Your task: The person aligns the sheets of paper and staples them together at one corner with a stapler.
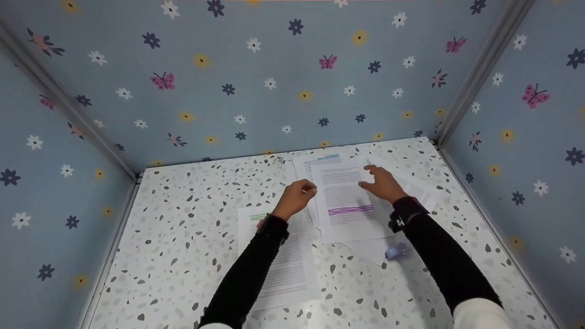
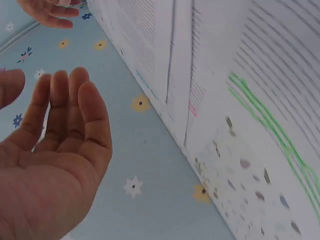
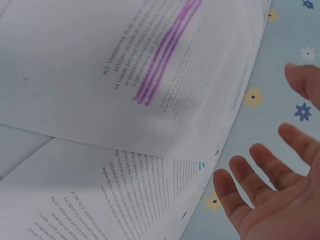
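The left hand (image 1: 295, 197) hangs with its fingers side by side and gently bent, the thumb apart from them in the left wrist view, while the right hand (image 1: 385, 185) has its fingers spread and its thumb well apart. Between the two sets of fingers lies the printed sheet with purple highlighter strokes (image 1: 345, 196) — its left edge just beside the left fingers, its upper right part near the right fingertips — and both wrist views show the fingers raised off the paper. The purple strokes run across the sheet on the person's side of the right fingers. Beyond the left fingers, partly beneath that sheet, a printed sheet with blue strokes (image 1: 315, 160) shows its top. To the right of the right fingers, another printed sheet (image 1: 420, 187) slants out from under the right hand. Nearer the person than the left fingers, partly hidden by the left forearm, lies the printed sheet with green highlighter strokes (image 1: 292, 265). A small bluish-violet object (image 1: 396, 251), too blurred to identify, lies on the person's side of the right fingers, by the forearm. All of this rests on the speckled white counter (image 1: 183, 219); beyond the fingers rises a light blue wall panel (image 1: 256, 68) with flowers and butterflies.
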### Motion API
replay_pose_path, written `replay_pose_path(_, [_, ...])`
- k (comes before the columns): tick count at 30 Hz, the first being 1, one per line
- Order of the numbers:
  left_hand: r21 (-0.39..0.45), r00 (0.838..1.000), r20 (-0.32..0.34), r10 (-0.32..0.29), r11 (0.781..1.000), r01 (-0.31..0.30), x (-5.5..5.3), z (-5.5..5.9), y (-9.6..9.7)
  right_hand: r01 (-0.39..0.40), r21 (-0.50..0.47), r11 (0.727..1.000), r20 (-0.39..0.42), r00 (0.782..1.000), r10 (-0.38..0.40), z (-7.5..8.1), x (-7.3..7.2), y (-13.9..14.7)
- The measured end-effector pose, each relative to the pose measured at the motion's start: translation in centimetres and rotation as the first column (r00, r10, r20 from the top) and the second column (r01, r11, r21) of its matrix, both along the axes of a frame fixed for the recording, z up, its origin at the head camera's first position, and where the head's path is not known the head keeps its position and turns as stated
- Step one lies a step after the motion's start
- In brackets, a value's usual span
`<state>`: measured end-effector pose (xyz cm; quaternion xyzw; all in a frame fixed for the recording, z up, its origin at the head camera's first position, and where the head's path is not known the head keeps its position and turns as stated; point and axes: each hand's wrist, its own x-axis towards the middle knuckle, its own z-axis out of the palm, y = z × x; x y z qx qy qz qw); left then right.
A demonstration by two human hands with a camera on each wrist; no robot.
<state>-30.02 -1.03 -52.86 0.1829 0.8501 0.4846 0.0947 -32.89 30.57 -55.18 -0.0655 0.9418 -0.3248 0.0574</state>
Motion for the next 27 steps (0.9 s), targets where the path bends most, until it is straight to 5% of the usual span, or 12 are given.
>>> replay_pose_path(3, [0.087, 0.99, 0.122, 0.074, 0.993, -0.085, -1.5, 0.1, 1.6, 0.142, -0.054, 0.988, 0.037, 0.989, -0.14, 0.3, -0.7, 0.7])
replay_pose_path(6, [0.172, 0.945, 0.295, 0.142, 0.965, -0.199, -2.6, -0.5, 2.5, 0.248, -0.058, 0.967, 0.125, 0.963, -0.239, 0.0, -1.0, 1.4])
replay_pose_path(9, [0.217, 0.863, 0.473, 0.181, 0.925, -0.313, -3.4, -1.5, 2.9, 0.32, -0.038, 0.947, 0.249, 0.921, -0.301, -0.8, -1.3, 2.2])
replay_pose_path(14, [0.223, 0.673, 0.721, 0.165, 0.864, -0.451, -4.0, -3.1, 2.5, 0.41, -0.033, 0.911, 0.428, 0.83, -0.358, -2.3, -2.0, 2.9])
replay_pose_path(17, [0.227, 0.598, 0.789, 0.14, 0.839, -0.495, -4.1, -3.6, 2.3, 0.455, -0.064, 0.888, 0.463, 0.802, -0.377, -2.7, -2.2, 2.9])
replay_pose_path(21, [0.235, 0.58, 0.806, 0.119, 0.835, -0.498, -4.2, -4.0, 2.5, 0.485, -0.098, 0.869, 0.471, 0.792, -0.389, -2.7, -2.4, 2.5])
replay_pose_path(27, [0.233, 0.562, 0.819, 0.111, 0.832, -0.503, -4.7, -4.3, 3.2, 0.474, -0.076, 0.877, 0.46, 0.797, -0.391, -2.7, -2.4, 2.1])
